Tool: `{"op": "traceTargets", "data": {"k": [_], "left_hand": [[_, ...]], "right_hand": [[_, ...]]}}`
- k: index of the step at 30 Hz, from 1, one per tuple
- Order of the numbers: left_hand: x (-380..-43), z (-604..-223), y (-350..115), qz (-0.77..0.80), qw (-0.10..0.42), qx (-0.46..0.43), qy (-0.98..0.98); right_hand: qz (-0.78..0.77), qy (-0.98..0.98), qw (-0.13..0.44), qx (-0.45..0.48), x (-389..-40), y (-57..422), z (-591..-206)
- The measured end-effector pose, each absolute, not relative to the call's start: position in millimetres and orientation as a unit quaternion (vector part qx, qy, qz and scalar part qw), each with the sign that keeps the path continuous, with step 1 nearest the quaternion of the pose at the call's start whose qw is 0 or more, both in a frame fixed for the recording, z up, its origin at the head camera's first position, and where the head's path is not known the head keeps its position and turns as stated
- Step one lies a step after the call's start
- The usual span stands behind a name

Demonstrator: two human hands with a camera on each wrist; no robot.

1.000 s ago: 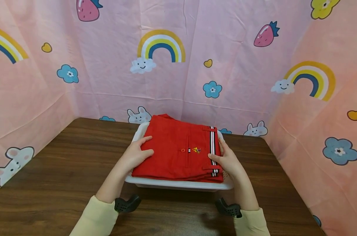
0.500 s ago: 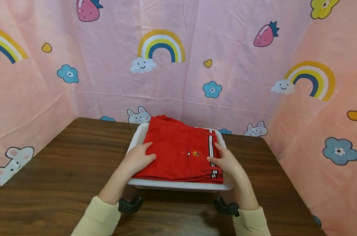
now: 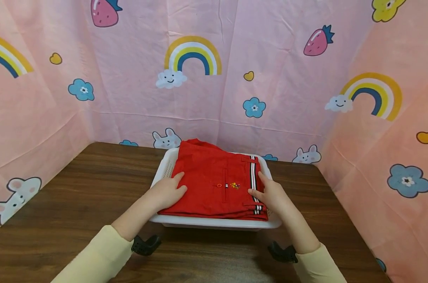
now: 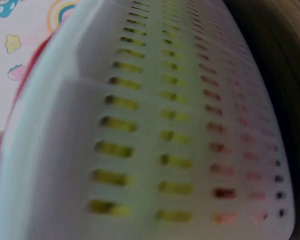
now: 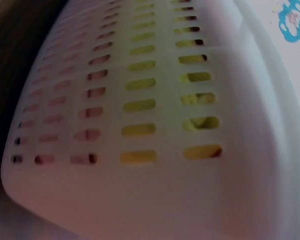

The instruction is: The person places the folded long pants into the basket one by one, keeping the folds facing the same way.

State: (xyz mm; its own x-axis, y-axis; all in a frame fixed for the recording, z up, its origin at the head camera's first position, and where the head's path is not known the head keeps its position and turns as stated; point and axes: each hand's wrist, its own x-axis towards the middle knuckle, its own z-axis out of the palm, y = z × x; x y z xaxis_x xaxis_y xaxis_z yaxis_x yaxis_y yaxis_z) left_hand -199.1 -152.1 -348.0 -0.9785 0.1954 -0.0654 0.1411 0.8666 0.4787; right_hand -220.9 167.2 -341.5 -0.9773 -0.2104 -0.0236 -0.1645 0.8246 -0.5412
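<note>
Folded red trousers (image 3: pixel 203 177) lie in a white plastic basket (image 3: pixel 214 223) on the table, their striped waistband (image 3: pixel 253 177) to the right. A button and a small embroidered motif mark the back pocket. My left hand (image 3: pixel 166 192) rests on the trousers' left edge, thumb and index finger extended over the cloth. At the waistband side my right hand (image 3: pixel 272 194) touches the trousers with thumb and index finger spread. The other fingers of both hands are hidden. Both wrist views are filled by the slotted basket wall (image 4: pixel 150 150), (image 5: pixel 140 195), with yellow and red showing through the slots.
A dark wooden table (image 3: pixel 76 204) carries the basket near its back edge. Pink patterned cloth (image 3: pixel 214 98) hangs behind and along both sides. Each wrist wears a black camera mount (image 3: pixel 146 245).
The trousers have sunk slightly lower into the basket, and both hands went down with them. Since half a second ago the forearms have swung outward, while the trousers stay nearly still.
</note>
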Motion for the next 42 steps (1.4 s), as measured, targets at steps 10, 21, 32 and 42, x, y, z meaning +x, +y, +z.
{"op": "traceTargets", "data": {"k": [10, 21, 32, 42], "left_hand": [[-211, -311, -172, 0.264, 0.169, 0.17, 0.934], [-256, -305, -193, 0.373, 0.25, 0.158, 0.879], [-281, -317, -184, 0.475, 0.247, 0.112, 0.837], [-285, -327, -183, 0.513, 0.253, 0.092, 0.815]], "right_hand": [[-0.222, 0.946, 0.071, -0.225, -224, 181, -316], [-0.144, 0.935, 0.145, -0.289, -261, 197, -313], [-0.075, 0.936, 0.211, -0.272, -279, 195, -318], [0.005, 0.936, 0.193, -0.295, -280, 189, -317]]}}
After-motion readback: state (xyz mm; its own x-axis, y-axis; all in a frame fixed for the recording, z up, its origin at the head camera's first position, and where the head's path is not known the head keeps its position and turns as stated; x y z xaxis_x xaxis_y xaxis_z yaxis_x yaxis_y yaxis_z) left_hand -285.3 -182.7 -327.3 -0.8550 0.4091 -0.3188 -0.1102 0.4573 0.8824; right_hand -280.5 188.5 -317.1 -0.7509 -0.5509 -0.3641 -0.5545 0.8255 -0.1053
